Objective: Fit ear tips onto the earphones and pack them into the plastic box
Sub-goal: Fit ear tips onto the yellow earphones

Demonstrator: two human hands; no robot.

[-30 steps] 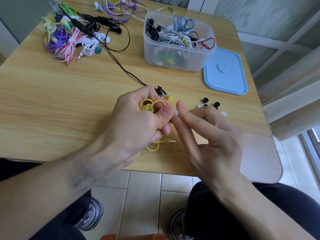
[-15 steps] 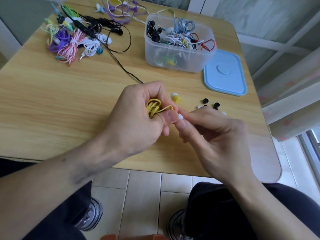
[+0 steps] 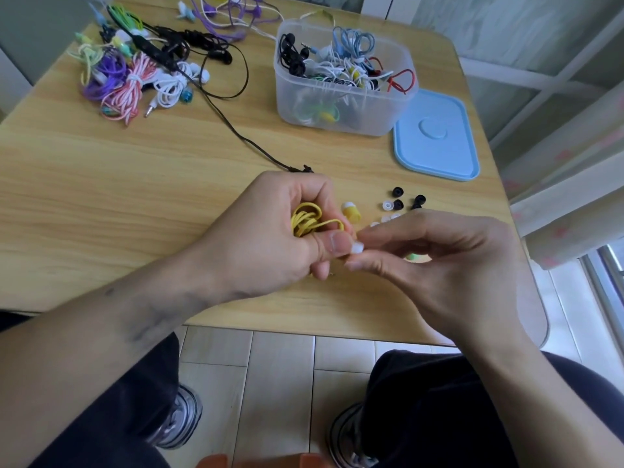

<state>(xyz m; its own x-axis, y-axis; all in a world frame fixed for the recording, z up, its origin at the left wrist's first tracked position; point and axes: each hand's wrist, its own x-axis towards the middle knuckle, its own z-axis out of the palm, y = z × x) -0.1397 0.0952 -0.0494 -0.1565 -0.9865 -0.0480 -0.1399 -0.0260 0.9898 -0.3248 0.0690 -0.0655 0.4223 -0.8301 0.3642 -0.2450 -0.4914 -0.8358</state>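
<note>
A: Head view, and both hands are working low over the wooden table [image 3: 101, 204]. The left hand [image 3: 266, 238] is curled round the coiled yellow earphones [image 3: 305, 219], thumb clamping one bud near its tip.

B: And the right hand [image 3: 439, 265]?

A: Pinching a white ear tip [image 3: 357, 247] between thumb and forefinger, right up against the left thumb. That's the relation that matters: the tip sits just right of the held bud, touching or nearly so, and the push looks to run roughly left-right, hand to hand. The bud itself is hidden behind the thumb.

B: The other bud?

A: Dangling free just beyond the left fingers, yellow bud [image 3: 351, 211], its end white. Spare ear tips [image 3: 398, 204], black and clear, lie just beyond the right hand. The plastic box [image 3: 341, 113] stands open, well beyond, blue lid [image 3: 435, 136] flat beside it.

B: Changed from a second ago?

A: Yes. The right fingers were spread then; now they've closed in on the tip, and the plug no longer hangs below the left hand.
</note>
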